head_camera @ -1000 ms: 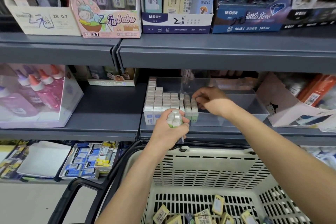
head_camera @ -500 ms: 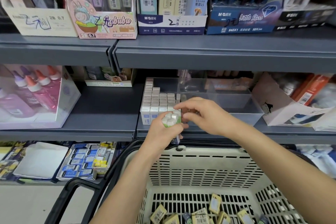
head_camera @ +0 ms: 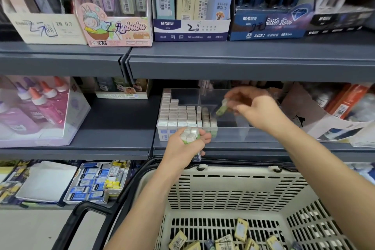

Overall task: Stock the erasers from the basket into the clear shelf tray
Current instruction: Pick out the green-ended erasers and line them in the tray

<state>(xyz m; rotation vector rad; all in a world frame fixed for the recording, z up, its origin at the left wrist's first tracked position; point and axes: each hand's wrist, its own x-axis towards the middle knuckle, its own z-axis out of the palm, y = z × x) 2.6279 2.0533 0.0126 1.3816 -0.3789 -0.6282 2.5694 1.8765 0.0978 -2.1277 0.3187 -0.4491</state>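
Note:
A clear shelf tray point(head_camera: 243, 134) sits on the middle shelf, its left part filled with rows of white erasers point(head_camera: 178, 115). My left hand point(head_camera: 186, 146) is just in front of the tray's front wall, shut on a bunch of green-and-white erasers point(head_camera: 189, 135). My right hand point(head_camera: 255, 107), motion-blurred, hovers over the tray's bare right part and pinches one green eraser point(head_camera: 221, 108) tilted downward. Below, a beige slotted basket point(head_camera: 233, 191) holds several yellow-wrapped erasers point(head_camera: 241, 229) on its bottom.
Boxes of pencil leads point(head_camera: 119, 26) line the upper shelf. Pink glue bottles in a box point(head_camera: 34, 107) stand at the left, torn cartons point(head_camera: 324, 113) at the right. The lower shelf holds blue eraser packs point(head_camera: 93, 182). The basket's black handle point(head_camera: 81, 213) juts out left.
My right hand took one eraser from the bunch in my left hand and moved up and right over the tray. The left hand stayed in place.

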